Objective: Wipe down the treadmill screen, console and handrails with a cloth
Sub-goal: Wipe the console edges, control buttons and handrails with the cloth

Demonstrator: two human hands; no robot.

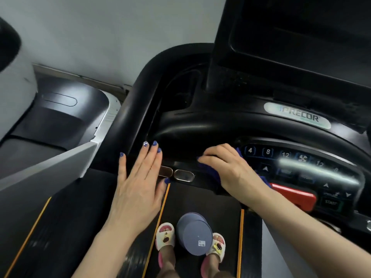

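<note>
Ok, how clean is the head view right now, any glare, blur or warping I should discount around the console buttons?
Head view: a bright glare streak smears across the console buttons, washing out several labels; the screen is dark and underexposed; wide-angle bending curves the handrail; slight motion blur softens the right hand and blue cloth; the left hand is sharp.

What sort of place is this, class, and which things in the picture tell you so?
Probably a gym or fitness room. The right hand presses a blue cloth on a treadmill console with speed buttons and a red stop bar; a Precor badge shows, and a second machine stands alongside.
</note>
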